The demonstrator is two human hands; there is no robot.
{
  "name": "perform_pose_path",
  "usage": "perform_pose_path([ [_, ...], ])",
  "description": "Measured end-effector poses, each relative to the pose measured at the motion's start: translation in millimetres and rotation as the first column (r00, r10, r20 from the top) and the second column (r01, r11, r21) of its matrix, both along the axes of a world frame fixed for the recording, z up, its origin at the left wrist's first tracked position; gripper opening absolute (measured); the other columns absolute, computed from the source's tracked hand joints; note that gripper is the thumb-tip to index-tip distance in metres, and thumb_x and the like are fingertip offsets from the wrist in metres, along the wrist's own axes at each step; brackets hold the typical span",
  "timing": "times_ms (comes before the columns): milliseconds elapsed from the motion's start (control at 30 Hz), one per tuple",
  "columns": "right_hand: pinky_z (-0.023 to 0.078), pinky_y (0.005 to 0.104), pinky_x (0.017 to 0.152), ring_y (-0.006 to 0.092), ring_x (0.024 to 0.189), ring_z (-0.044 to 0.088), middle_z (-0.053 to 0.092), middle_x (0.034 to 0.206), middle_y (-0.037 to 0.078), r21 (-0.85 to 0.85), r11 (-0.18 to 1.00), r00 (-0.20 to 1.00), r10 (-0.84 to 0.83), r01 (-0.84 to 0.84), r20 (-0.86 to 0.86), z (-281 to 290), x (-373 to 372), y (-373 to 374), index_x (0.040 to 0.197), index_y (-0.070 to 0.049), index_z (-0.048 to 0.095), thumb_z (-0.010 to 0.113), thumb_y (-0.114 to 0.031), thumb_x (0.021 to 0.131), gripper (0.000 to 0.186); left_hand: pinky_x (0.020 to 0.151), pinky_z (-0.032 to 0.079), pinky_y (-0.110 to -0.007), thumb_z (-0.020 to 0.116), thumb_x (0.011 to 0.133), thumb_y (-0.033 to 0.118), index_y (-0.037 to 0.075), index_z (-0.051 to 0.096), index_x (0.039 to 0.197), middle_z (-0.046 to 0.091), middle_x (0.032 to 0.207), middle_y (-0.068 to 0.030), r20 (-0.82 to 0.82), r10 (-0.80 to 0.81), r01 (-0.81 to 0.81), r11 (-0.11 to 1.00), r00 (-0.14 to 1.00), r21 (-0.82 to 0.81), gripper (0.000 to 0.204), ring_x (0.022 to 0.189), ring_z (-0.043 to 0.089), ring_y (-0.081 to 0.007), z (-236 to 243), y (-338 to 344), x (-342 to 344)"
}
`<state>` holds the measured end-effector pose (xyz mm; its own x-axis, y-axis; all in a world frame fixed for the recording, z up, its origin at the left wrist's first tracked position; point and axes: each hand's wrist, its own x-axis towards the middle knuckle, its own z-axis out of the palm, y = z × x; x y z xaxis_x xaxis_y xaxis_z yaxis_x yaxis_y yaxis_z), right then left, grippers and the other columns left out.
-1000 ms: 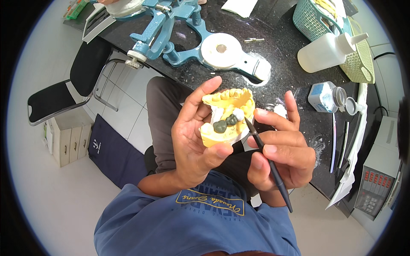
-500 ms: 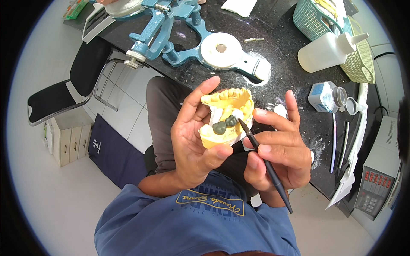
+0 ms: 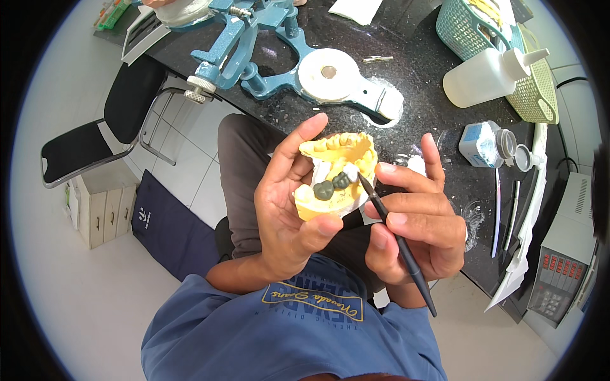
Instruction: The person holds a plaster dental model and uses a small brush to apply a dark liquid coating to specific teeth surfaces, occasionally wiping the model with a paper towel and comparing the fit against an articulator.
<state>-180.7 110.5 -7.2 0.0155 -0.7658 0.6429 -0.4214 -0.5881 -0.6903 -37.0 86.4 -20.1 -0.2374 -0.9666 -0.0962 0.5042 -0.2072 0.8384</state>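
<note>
My left hand [image 3: 279, 209] is closed around a yellow plaster dental model [image 3: 318, 208], thumb on the near edge and fingers on the far left side. Two dark green tooth shapes [image 3: 324, 190] sit on the model's near side, with a white tooth [image 3: 351, 171] next to them. Between thumb and fingers, my right hand [image 3: 426, 228] grips a slim black pen-shaped tool [image 3: 406, 257]. Its pointed tip is at the white tooth; whether it touches, I cannot tell. The right index and little fingers are stretched out.
A blue metal articulator [image 3: 254, 54] stands on the dark speckled worktop [image 3: 416, 76] beyond my hands. To the right are a squeeze bottle [image 3: 480, 77], plastic baskets [image 3: 454, 32], an uncapped jar [image 3: 480, 145], thin sticks [image 3: 497, 216] and a grey keypad device [image 3: 559, 254]. A black chair [image 3: 130, 101] stands left.
The model has turned slightly in my left hand, and more of the white tooth shows. The black tool's tip has shifted a little to the right, along that tooth.
</note>
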Motion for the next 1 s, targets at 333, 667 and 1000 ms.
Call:
perform_pose_path([
  [333,0.031,0.0573,0.107,0.0288,0.094,0.070,0.069,0.079,0.005,0.001,1.000,0.989,-0.015,0.015,0.147,-2,4,1,0.093,-0.013,0.061,0.080,-0.006,0.070,0.030,0.102,0.046,-0.042,0.080,0.065,0.058,-0.005,0.026,0.140,0.051,0.127,-0.0197,0.003,-0.007,0.007,0.999,1.000,0.036,0.112,0.117,0.056,-0.0318,-1,0,1],
  [667,0.037,0.0537,0.105,0.0268,0.091,0.069,0.064,0.080,0.006,0.004,0.998,0.984,-0.069,0.069,0.161,1,4,11,0.101,-0.013,0.055,0.077,-0.006,0.076,0.034,0.099,0.048,-0.041,0.075,0.066,0.065,-0.007,0.030,0.138,0.058,0.120,-0.0190,0.022,-0.058,0.057,0.996,0.998,0.063,0.111,0.111,0.060,-0.0305,9,-6,7],
  [1000,0.035,0.0575,0.105,0.0348,0.095,0.068,0.065,0.077,0.008,-0.031,0.999,0.997,-0.018,0.020,0.078,-5,4,6,0.094,-0.011,0.047,0.072,-0.011,0.079,0.029,0.098,0.049,-0.040,0.080,0.060,0.062,-0.006,0.034,0.131,0.058,0.117,-0.0199,-0.004,-0.044,0.045,0.995,0.999,0.091,0.109,0.110,0.061,-0.0290,6,-5,5],
])
